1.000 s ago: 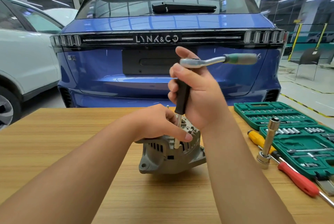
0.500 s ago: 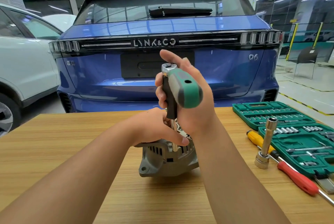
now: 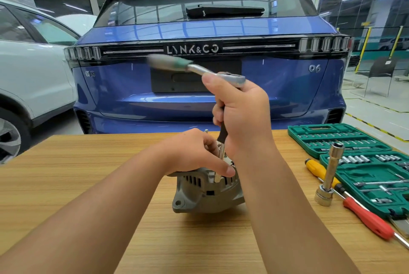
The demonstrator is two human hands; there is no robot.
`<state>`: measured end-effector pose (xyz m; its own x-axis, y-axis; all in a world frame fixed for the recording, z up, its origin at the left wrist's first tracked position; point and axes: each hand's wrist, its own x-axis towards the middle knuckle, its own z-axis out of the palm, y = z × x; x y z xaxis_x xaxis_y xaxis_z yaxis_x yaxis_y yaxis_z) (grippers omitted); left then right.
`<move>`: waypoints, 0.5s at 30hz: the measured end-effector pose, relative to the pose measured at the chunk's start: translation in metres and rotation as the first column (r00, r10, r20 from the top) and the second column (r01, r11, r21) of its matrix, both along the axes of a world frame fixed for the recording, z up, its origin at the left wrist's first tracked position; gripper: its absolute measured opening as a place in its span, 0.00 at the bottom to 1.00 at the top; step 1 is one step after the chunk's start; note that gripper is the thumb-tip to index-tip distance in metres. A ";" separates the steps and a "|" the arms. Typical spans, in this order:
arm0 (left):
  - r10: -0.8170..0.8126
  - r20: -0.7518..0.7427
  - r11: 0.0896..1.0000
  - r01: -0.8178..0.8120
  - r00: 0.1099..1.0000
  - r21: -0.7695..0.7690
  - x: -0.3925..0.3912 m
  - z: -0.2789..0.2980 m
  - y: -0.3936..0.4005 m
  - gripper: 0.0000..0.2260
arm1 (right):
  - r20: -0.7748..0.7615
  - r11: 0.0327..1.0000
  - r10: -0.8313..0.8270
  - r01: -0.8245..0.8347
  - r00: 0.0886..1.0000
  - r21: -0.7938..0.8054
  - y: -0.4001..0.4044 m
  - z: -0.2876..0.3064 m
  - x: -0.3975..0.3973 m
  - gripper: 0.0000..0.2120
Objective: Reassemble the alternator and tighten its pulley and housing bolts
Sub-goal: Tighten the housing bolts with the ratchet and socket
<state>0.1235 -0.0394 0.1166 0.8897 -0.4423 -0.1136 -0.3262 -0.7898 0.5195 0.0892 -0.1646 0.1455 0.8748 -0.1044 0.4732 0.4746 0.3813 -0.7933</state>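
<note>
Housing closed; I grip ratchet (image 3: pixel 218 73) extension in right hand (image 3: pixel 243 116), left hand (image 3: pixel 197 152) holds alternator (image 3: pixel 205 191). Bolts mid-tightening; pulley unseen.

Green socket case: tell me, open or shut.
Open: the green socket case lies flat on the table, with rows of sockets exposed in its trays.
</note>
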 end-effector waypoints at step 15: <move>-0.023 0.030 1.000 0.023 0.999 -0.002 0.001 -0.001 0.000 0.28 | 0.183 0.944 0.329 -0.322 0.926 -0.066 0.001 -0.007 0.001 0.20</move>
